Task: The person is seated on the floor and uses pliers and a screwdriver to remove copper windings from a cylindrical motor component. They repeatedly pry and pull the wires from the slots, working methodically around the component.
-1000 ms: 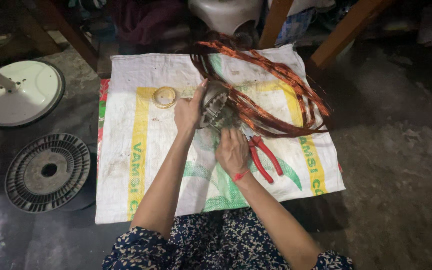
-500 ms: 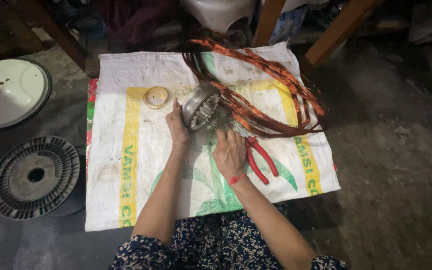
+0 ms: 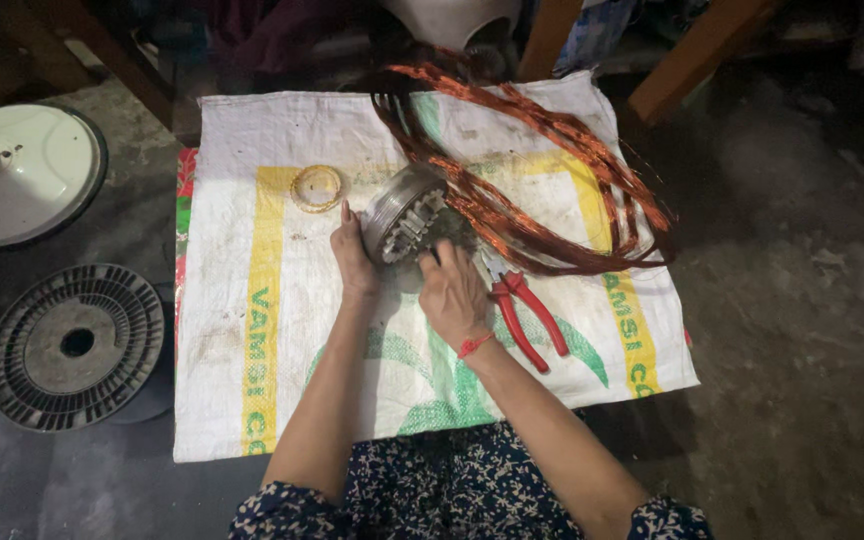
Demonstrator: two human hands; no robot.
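On the dark floor I see a white woven sack (image 3: 252,330) with yellow stripes and green print. My left hand (image 3: 354,255) grips the tilted metal stator (image 3: 404,212) mid-sack; my right hand (image 3: 455,295) is closed beside it, near red pliers (image 3: 527,318).

Part of the metal stator (image 3: 404,212) is being hidden by the right hand (image 3: 455,296). The white dish (image 3: 14,170) is being cut off at the left edge; plier jaws are being covered.
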